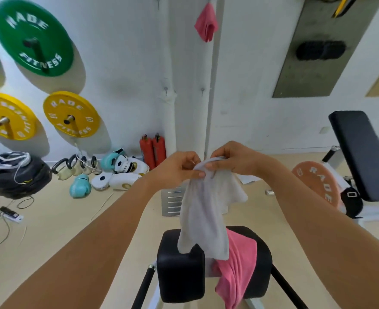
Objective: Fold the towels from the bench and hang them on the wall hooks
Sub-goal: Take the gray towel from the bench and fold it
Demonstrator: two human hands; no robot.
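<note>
Draping over black bench pad (179, 273): pink towel (237, 270). Above, white towel (206, 210) hanging from left hand (179, 167) and right hand (233, 158), both pinching its bunched top edge. Beyond, second pink towel (206, 24) hung on wall.

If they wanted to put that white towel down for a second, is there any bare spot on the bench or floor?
The bench's near black pad is bare on its left half; a pink towel drapes the right. The floor between the bench and the power strip is open. By the wall it is crowded with boxing gloves, pads and kettlebells.
</note>
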